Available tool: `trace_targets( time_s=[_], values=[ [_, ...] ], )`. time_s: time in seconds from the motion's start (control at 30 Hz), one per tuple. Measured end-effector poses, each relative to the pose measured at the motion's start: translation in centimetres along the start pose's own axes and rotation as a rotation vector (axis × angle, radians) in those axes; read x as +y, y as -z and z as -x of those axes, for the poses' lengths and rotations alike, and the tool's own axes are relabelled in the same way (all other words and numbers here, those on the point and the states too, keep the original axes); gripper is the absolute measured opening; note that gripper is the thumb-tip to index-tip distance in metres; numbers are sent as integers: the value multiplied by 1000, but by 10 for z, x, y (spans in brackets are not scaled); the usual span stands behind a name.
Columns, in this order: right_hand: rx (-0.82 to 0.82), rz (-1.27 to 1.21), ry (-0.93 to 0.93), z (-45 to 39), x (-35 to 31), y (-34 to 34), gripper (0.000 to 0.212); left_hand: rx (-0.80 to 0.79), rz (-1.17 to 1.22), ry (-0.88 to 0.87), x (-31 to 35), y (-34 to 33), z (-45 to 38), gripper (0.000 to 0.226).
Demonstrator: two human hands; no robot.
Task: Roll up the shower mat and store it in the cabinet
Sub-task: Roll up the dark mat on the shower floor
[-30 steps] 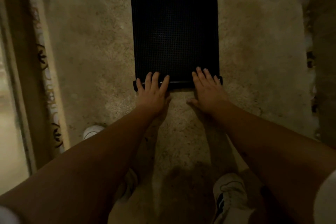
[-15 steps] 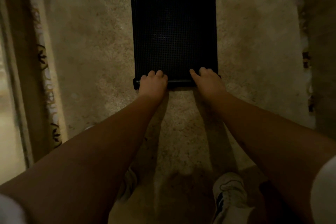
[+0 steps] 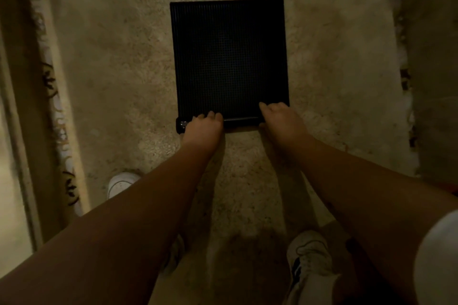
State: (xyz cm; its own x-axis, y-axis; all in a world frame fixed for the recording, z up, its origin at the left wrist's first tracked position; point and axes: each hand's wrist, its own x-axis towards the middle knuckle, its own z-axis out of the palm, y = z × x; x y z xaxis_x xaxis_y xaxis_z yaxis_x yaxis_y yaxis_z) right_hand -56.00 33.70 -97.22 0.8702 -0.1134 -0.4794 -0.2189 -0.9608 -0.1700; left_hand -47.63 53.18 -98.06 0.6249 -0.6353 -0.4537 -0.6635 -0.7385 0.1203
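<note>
A black, grid-textured shower mat (image 3: 229, 57) lies flat on a beige shaggy rug (image 3: 111, 69). Its near edge is curled into a thin roll (image 3: 241, 122) that runs between my hands. My left hand (image 3: 202, 129) curls over the roll near its left end, fingers bent on top. My right hand (image 3: 282, 122) covers the roll's right end, its fingers closed over it. No cabinet is in view.
My two white sneakers (image 3: 311, 255) stand on the rug below my arms, one toe (image 3: 121, 183) showing at the left. A patterned rug border (image 3: 52, 86) and a pale strip of floor run along the left. A darker floor strip lies at the right.
My fingers went from spread flat on the mat to curled over the roll. The roll has turned a little farther onto the mat, and the flat part looks shorter.
</note>
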Motion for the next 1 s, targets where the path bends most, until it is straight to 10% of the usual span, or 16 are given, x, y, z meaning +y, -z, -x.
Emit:
trace_targets(
  time_s=[0.13,0.73,1.0],
  values=[
    [57,-96,-6,3,1,-3,27,51,86,7,-4,-3,-1,34],
    [-28,95,-128,-21,-12,-12,77,-15,143,94,-9,-15,-24,79],
    [59,203,-18,-25,-7,5,42,59,39,76,-16,-7,-25,68]
  ],
)
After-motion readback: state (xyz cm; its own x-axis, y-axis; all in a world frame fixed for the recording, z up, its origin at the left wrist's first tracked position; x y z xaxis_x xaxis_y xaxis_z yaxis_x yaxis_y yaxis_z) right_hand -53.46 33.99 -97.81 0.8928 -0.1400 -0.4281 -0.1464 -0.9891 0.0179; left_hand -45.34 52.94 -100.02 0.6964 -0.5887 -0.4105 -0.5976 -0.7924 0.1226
